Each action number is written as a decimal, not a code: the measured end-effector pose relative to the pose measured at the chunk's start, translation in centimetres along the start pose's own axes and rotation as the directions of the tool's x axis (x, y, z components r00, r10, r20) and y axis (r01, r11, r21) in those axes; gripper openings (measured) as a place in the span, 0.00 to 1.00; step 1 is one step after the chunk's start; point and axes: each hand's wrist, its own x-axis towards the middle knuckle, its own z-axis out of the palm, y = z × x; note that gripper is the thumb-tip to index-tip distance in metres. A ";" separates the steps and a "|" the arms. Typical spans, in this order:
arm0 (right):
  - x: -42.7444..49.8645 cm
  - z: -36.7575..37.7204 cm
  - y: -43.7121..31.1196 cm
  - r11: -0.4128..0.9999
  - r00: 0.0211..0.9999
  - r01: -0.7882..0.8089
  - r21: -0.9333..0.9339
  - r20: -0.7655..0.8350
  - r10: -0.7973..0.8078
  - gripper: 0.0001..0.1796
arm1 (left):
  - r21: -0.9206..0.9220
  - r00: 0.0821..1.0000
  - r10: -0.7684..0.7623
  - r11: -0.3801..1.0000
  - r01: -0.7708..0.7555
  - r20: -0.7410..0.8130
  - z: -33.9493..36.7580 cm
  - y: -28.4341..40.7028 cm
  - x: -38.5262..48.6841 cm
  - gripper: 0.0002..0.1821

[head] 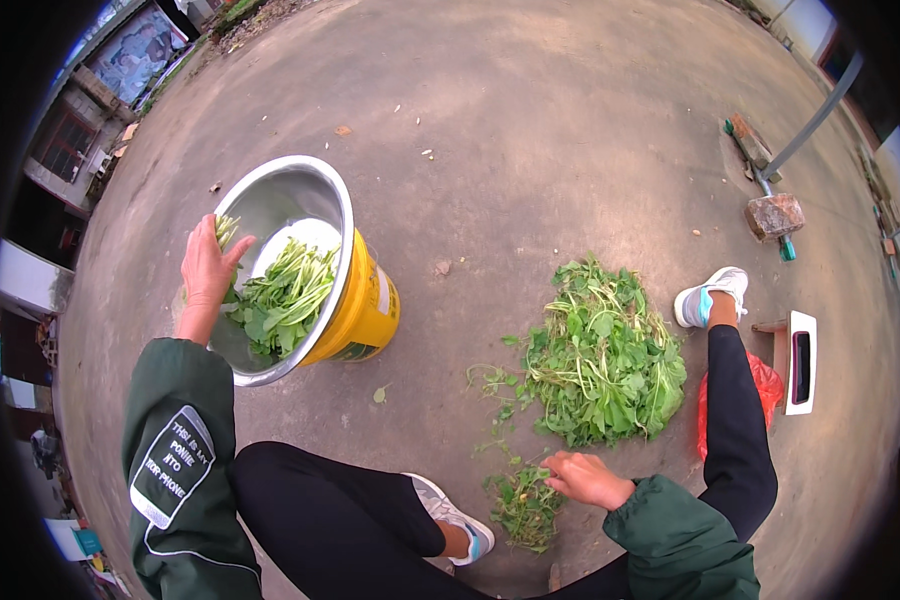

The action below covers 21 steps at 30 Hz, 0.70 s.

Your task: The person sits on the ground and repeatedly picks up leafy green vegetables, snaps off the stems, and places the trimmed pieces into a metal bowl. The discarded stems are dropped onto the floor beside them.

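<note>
My left hand (208, 266) is at the left side of a metal basin (337, 184), its thumb spread. A small bunch of leafy greens (227, 229) is in its grip, with pale stems showing past the fingers. More greens (289, 300) lie inside the basin, which sits tilted on top of a yellow plastic bucket (367, 307). My right hand (586, 478) is low over the edge of a small heap of trimmings (525, 506) on the ground. Its fingers are bent, and whether they pinch a stem is hidden. Beyond it spreads a large pile of greens (604, 352).
A low stool (810, 360) with a phone (801, 367) on it stands right of my leg, beside a red plastic bag (761, 382). Farther off, a metal pole (814, 112) rises from a base weighted with bricks (775, 216). My shoes flank the large pile on the concrete ground.
</note>
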 end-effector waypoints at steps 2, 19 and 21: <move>0.0 0.0 -0.1 1.000 1.000 -0.020 -0.007 0.007 0.020 0.16 | -0.034 0.975 0.041 0.999 -0.034 0.219 2.9 -0.3 0.8 0.53; 3.4 -2.6 5.8 0.970 0.737 -0.117 0.216 -0.636 0.230 0.07 | -0.710 0.778 0.539 0.682 -0.177 0.324 -11.0 21.4 -5.1 0.20; 3.6 -3.5 6.9 0.969 0.627 -0.189 0.158 -0.740 0.243 0.10 | -0.823 0.663 0.677 0.544 -0.161 0.318 -12.0 24.9 -7.0 0.19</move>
